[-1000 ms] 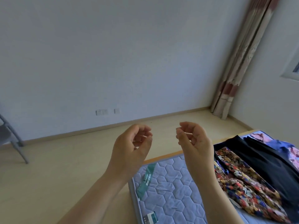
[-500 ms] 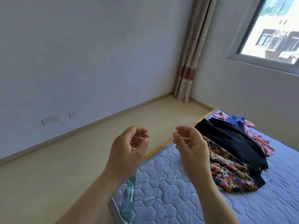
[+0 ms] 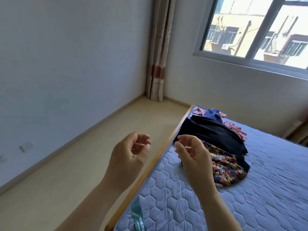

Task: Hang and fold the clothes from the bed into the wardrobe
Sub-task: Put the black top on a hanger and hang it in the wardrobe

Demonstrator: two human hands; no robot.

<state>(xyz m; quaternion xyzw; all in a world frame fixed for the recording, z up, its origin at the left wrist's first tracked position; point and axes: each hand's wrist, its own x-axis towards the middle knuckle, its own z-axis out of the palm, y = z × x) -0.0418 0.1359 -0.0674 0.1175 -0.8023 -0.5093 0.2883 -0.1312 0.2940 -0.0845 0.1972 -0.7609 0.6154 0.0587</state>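
A pile of clothes lies on the bare quilted mattress (image 3: 270,194): a black garment (image 3: 215,135) on top, a multicoloured floral garment (image 3: 228,169) under its near side, and pink (image 3: 235,130) and blue (image 3: 211,113) pieces at the far end. My left hand (image 3: 130,157) is raised over the floor beside the bed, its fingers loosely curled and holding nothing. My right hand (image 3: 193,155) is raised in front of the near end of the pile, also loosely curled and holding nothing. No wardrobe is in view.
The bed's wooden side rail (image 3: 150,169) runs diagonally between floor and mattress. A curtain (image 3: 158,55) hangs in the room's corner, and a window (image 3: 258,30) is on the right wall. Pale floor (image 3: 83,172) lies to the left of the bed.
The view has swung to the right, bringing the window and more of the bed and clothes pile into sight. Both hands keep the same raised, loosely curled pose.
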